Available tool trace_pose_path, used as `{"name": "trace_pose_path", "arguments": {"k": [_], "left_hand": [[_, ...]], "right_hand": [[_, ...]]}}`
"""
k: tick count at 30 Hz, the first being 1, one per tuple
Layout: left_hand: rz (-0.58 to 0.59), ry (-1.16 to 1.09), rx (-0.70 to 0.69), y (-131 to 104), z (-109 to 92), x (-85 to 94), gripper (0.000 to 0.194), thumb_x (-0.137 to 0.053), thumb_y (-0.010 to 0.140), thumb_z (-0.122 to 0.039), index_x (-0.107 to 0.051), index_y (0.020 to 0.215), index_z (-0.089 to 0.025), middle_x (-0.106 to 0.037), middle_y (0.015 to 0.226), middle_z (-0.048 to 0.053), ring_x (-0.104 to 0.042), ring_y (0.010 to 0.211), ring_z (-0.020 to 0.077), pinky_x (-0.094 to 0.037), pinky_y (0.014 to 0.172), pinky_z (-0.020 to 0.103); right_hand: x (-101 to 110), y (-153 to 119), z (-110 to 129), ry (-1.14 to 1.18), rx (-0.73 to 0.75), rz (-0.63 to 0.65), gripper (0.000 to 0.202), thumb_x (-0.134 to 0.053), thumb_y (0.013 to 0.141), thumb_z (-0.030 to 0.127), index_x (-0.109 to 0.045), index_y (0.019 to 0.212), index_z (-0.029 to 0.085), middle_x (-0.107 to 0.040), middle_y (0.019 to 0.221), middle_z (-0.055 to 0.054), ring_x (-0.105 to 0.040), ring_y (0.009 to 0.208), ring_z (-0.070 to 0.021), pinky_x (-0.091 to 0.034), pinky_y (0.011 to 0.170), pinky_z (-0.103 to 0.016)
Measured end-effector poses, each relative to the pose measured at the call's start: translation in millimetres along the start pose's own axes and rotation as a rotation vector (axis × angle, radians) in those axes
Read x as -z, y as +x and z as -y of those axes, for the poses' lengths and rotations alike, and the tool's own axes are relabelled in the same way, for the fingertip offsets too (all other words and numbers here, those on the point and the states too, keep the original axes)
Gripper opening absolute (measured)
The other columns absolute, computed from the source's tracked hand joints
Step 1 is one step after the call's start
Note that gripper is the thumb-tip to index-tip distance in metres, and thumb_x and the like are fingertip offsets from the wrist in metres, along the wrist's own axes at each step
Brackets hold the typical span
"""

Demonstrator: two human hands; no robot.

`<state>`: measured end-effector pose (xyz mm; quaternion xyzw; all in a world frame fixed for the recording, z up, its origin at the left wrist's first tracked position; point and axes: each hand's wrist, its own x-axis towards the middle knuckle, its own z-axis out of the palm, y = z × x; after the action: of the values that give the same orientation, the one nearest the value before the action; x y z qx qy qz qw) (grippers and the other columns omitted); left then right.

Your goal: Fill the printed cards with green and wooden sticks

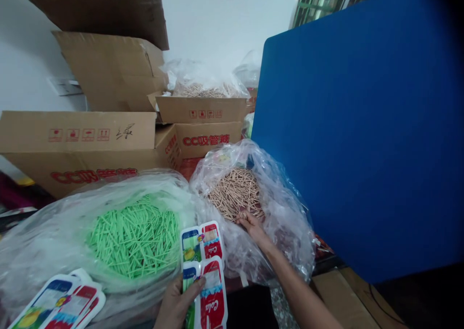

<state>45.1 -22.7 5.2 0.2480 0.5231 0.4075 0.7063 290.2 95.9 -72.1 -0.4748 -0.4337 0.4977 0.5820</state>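
Note:
My left hand (177,300) is wrapped round printed candy packets (213,295) with a blue-and-green half and a red "Cola" half. Another such packet (212,237) sticks out above them, green sticks showing through its left window. My right hand (255,230) reaches to the near edge of a heap of thin brown candy sticks (235,193) in an open clear plastic bag (282,213). Its fingers are pinched together on some of these sticks; how many cannot be made out. Left of it, bright green candy sticks (137,237) fill another open plastic bag (58,232).
More printed packets (61,302) lie stacked at the lower left. Behind the bags stand cardboard boxes (79,162), one (203,109) with a bag of brown sticks on top. A large blue board (355,135) blocks the right side. A cardboard piece (344,295) lies at the lower right.

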Motion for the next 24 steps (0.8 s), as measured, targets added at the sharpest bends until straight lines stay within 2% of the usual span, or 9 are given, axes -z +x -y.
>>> {"name": "trace_pose_path", "arguments": {"k": [5, 10, 13, 15, 20, 24], "left_hand": [[0.062, 0.025, -0.006, 2.7, 1.1, 0.1, 0.046, -0.084, 0.055, -0.040, -0.069, 0.087, -0.012, -0.074, 0.071, 0.009, -0.069, 0.062, 0.0266, -0.054, 0.064, 0.037], [0.168, 0.104, -0.073, 10.8, -2.4, -5.0, 0.033, -0.078, 0.065, -0.039, -0.071, 0.083, -0.012, -0.073, 0.072, 0.008, -0.067, 0.065, 0.0223, -0.052, 0.066, 0.031], [0.268, 0.144, -0.121, 15.6, -8.7, -11.8, 0.027, -0.074, 0.071, -0.035, -0.071, 0.082, -0.012, -0.073, 0.075, 0.008, -0.064, 0.064, 0.0190, -0.050, 0.063, 0.027], [0.300, 0.150, -0.151, 17.3, -13.2, -16.3, 0.023, -0.074, 0.071, -0.032, -0.071, 0.082, -0.012, -0.073, 0.075, 0.007, -0.063, 0.064, 0.0173, -0.049, 0.063, 0.025], [0.352, 0.109, -0.167, 18.4, -18.5, -19.4, 0.021, -0.075, 0.070, -0.028, -0.072, 0.083, -0.011, -0.072, 0.075, 0.007, -0.062, 0.063, 0.0163, -0.049, 0.065, 0.025], [0.371, 0.081, -0.177, 16.9, -19.0, -16.4, 0.023, -0.076, 0.069, -0.028, -0.072, 0.085, -0.011, -0.072, 0.078, 0.007, -0.062, 0.064, 0.0166, -0.048, 0.065, 0.025]], "right_hand": [[1.4, 4.6, 12.4, 0.079, 0.017, -0.076, 0.029, -0.074, 0.065, 0.045, -0.065, 0.075, 0.019, -0.066, 0.064, 0.000, -0.055, 0.058, -0.0146, -0.042, 0.061, -0.027], [-4.9, -1.0, 49.9, 0.278, 0.042, -0.145, 0.031, -0.070, 0.071, 0.047, -0.061, 0.088, 0.023, -0.069, 0.073, 0.001, -0.065, 0.069, -0.0184, -0.050, 0.070, -0.033], [-24.7, -19.4, 77.5, 0.578, 0.025, -0.118, 0.024, -0.074, 0.072, 0.036, -0.062, 0.088, 0.023, -0.070, 0.077, 0.000, -0.067, 0.080, -0.0197, -0.050, 0.083, -0.036], [-43.4, -35.9, 91.0, 0.690, 0.030, -0.091, 0.019, -0.071, 0.075, 0.032, -0.062, 0.089, 0.023, -0.070, 0.078, 0.001, -0.068, 0.082, -0.0190, -0.048, 0.089, -0.037], [-83.7, -70.4, 101.6, 0.745, -0.051, -0.034, 0.017, -0.067, 0.080, 0.033, -0.061, 0.092, 0.024, -0.071, 0.076, 0.001, -0.068, 0.086, -0.0195, -0.044, 0.095, -0.040], [-96.3, -78.9, 97.7, 0.704, -0.138, -0.040, 0.021, -0.069, 0.077, 0.036, -0.058, 0.090, 0.024, -0.072, 0.081, 0.000, -0.068, 0.089, -0.0215, -0.050, 0.085, -0.038]]}}
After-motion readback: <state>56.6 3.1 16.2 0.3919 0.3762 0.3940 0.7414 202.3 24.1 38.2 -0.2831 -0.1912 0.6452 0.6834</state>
